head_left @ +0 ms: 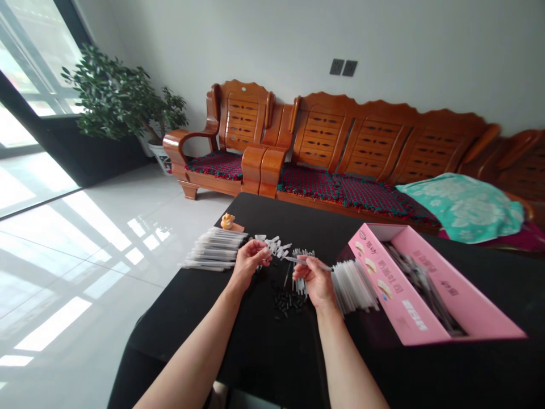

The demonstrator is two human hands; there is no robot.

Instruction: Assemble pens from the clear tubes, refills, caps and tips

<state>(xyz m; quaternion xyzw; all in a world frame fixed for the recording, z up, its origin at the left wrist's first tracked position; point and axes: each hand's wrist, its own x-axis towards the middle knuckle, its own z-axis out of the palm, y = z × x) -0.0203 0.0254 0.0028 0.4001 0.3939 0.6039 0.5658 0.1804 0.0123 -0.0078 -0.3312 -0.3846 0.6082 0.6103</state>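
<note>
Pinched in the fingers of the right hand (pixel 315 282), over the worktop (pixel 272 349): a pen (pixel 297 261), long axis crosswise, pale end aimed toward the left hand (pixel 250 260), slightly apart. Pressed together there, near white caps (pixel 277 248): fingers, contents unclear.

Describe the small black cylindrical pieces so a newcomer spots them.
On the black table, find the open pink cardboard box. Left of it, past the translucent plastic tubes, lie small black cylindrical pieces, short and dark unlike those long pale tubes.
</note>
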